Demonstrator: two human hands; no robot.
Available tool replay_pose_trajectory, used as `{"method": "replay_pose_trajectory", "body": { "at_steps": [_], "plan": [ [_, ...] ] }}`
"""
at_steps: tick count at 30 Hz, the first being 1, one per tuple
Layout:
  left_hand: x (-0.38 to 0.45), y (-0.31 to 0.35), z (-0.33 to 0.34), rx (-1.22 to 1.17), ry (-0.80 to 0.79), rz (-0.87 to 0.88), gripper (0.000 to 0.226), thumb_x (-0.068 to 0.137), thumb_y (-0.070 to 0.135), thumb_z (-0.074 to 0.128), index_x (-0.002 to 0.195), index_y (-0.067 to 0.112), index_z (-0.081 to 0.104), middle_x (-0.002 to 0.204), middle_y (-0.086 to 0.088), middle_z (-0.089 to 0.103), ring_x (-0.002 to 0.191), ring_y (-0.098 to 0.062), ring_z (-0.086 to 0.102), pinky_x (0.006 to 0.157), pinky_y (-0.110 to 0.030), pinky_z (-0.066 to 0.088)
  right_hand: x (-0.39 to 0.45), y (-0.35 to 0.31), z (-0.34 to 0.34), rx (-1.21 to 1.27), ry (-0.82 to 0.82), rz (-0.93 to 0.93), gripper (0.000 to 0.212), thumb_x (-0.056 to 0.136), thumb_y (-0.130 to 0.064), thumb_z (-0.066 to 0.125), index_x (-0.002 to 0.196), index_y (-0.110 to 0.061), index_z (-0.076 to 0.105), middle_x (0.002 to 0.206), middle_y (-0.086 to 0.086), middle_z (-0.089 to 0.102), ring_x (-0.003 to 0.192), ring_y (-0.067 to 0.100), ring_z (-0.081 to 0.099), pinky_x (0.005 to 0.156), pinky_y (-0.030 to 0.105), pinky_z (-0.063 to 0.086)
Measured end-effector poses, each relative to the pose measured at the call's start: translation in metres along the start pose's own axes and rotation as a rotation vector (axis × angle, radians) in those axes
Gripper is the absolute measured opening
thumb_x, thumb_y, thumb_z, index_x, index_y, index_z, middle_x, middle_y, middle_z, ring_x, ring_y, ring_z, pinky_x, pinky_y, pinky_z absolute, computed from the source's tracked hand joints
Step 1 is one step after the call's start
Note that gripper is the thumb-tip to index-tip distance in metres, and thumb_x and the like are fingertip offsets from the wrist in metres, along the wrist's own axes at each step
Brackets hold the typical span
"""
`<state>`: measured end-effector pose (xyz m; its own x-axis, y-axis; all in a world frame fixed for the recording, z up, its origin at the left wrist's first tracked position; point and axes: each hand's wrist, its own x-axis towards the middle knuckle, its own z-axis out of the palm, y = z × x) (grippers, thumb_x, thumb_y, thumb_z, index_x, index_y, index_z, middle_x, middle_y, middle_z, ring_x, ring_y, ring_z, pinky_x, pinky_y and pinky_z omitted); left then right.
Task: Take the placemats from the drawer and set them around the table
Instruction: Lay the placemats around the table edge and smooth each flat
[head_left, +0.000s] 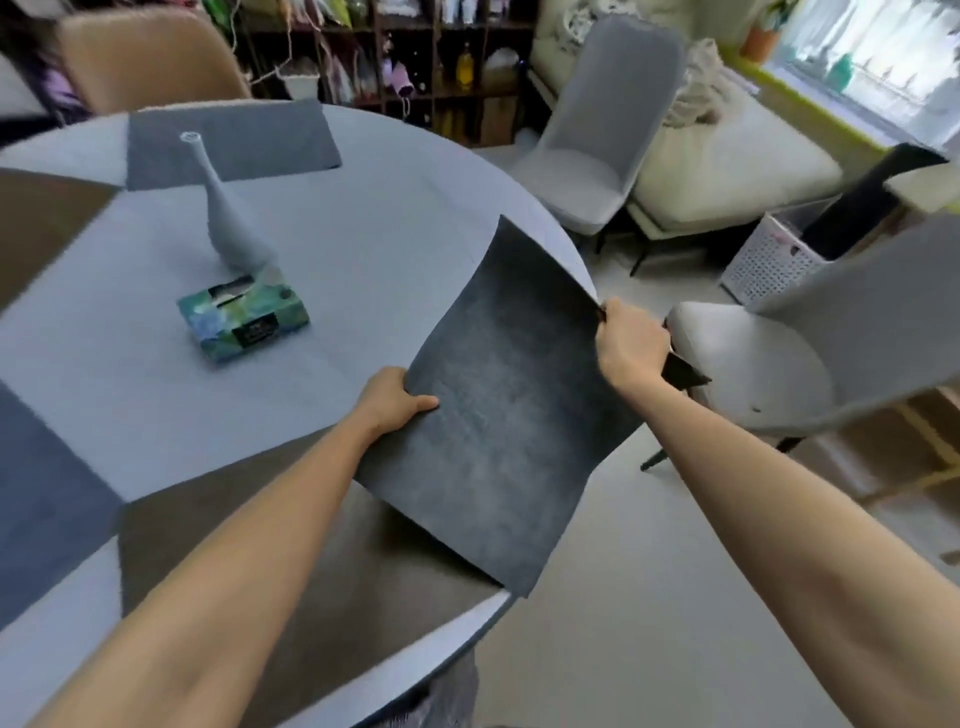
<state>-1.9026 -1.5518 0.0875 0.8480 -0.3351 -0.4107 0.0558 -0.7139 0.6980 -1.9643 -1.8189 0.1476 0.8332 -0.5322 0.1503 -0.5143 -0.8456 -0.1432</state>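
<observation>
I hold a dark grey placemat (498, 415) over the right edge of the round table (395, 228). My left hand (392, 397) pinches its left edge and my right hand (631, 345) grips its right edge. The mat sags between them, partly above the table and partly past its rim. A grey placemat (270, 143) lies flat at the far side of the table. Another grey placemat (47, 499) lies at the near left. A brown placemat (41, 218) lies at the far left, and a brown one (291, 535) lies under my left forearm.
A tall grey vase (223, 208) and a green tissue box (244, 317) stand near the table's middle. Grey chairs stand at the right (769, 364) and far right (597, 135), a tan chair (150, 57) behind. A white basket (769, 260), sofa and shelves lie beyond.
</observation>
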Motion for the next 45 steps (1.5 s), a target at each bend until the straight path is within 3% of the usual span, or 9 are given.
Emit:
{"method": "replay_pose_trajectory", "body": {
  "at_steps": [4,8,13,16,19,26,36,40,45],
  "plan": [
    [0.04,0.0,-0.005,0.023,0.06,-0.082,0.034,0.08,0.033,0.074,0.103,0.009,0.069,0.106,-0.011,0.07,0.096,-0.029,0.064,0.083,-0.038,0.052,0.055,-0.03,0.026,-0.055,-0.072,-0.16,0.014,0.091,-0.002,0.041,0.1,-0.005,0.052,0.092,0.019,0.063,0.082,0.038,0.059,0.059,0.035,0.033],
    [0.06,0.0,-0.01,0.099,0.195,-0.197,0.032,0.08,0.037,0.072,0.104,0.018,0.066,0.104,-0.003,0.068,0.096,-0.027,0.063,0.077,-0.035,0.049,0.096,-0.05,0.055,-0.005,-0.136,-0.28,0.019,0.09,0.004,0.042,0.104,-0.003,0.051,0.089,0.017,0.061,0.08,0.036,0.058,0.071,0.043,0.051],
    [0.081,0.006,0.002,0.346,0.356,-0.305,0.019,0.086,0.023,0.061,0.102,0.014,0.059,0.106,-0.009,0.064,0.096,-0.03,0.059,0.068,-0.032,0.036,0.146,-0.057,0.103,-0.025,-0.291,-0.43,0.019,0.088,0.003,0.045,0.106,-0.006,0.044,0.082,0.015,0.058,0.072,0.033,0.056,0.067,0.041,0.046],
    [0.093,0.012,0.022,0.452,0.384,-0.439,0.045,0.087,0.026,0.063,0.128,0.013,0.048,0.133,-0.012,0.05,0.12,-0.031,0.047,0.089,-0.039,0.038,0.174,-0.054,0.131,-0.104,-0.369,-0.542,0.022,0.086,0.003,0.046,0.106,-0.005,0.044,0.092,0.017,0.062,0.081,0.037,0.06,0.065,0.036,0.04],
    [0.101,0.028,0.051,0.375,0.329,-0.597,0.082,0.088,0.039,0.064,0.151,0.017,0.017,0.159,-0.013,0.011,0.146,-0.032,0.012,0.115,-0.051,0.013,0.199,-0.046,0.151,-0.114,-0.471,-0.632,0.025,0.087,0.003,0.041,0.111,-0.004,0.042,0.1,0.019,0.062,0.089,0.038,0.06,0.068,0.036,0.038],
    [0.105,0.082,0.136,0.164,0.285,-0.657,0.103,0.08,0.056,0.066,0.154,0.025,0.0,0.161,-0.009,-0.015,0.147,-0.033,-0.015,0.114,-0.064,0.0,0.236,0.0,0.169,-0.026,-0.733,-0.555,0.034,0.088,-0.013,0.048,0.117,-0.004,0.034,0.112,0.02,0.057,0.101,0.04,0.056,0.074,0.039,0.039],
    [0.119,0.134,0.234,0.114,0.225,-0.691,0.105,0.082,0.063,0.058,0.152,0.03,-0.012,0.159,-0.006,-0.023,0.146,-0.036,-0.018,0.112,-0.066,-0.001,0.26,0.068,0.181,0.029,-0.738,-0.672,0.023,0.093,-0.02,0.05,0.089,-0.001,0.061,0.095,0.018,0.062,0.097,0.035,0.058,0.071,0.031,0.038],
    [0.123,0.148,0.259,0.088,0.261,-0.746,0.094,0.089,0.063,0.047,0.152,0.029,-0.013,0.158,-0.006,-0.025,0.145,-0.036,-0.02,0.111,-0.067,-0.001,0.271,0.075,0.183,0.051,-0.708,-0.795,0.032,0.091,-0.023,0.053,0.063,-0.009,0.048,0.079,0.014,0.053,0.088,0.036,0.057,0.066,0.03,0.036],
    [0.137,0.159,0.276,0.084,0.322,-0.815,0.086,0.092,0.062,0.04,0.153,0.03,-0.012,0.158,-0.007,-0.025,0.145,-0.035,-0.02,0.11,-0.067,0.0,0.287,0.085,0.191,-0.008,-0.625,-0.965,0.026,0.096,-0.025,0.046,0.083,-0.006,0.057,0.104,0.019,0.051,0.094,0.037,0.054,0.069,0.034,0.038]
  ]
}}
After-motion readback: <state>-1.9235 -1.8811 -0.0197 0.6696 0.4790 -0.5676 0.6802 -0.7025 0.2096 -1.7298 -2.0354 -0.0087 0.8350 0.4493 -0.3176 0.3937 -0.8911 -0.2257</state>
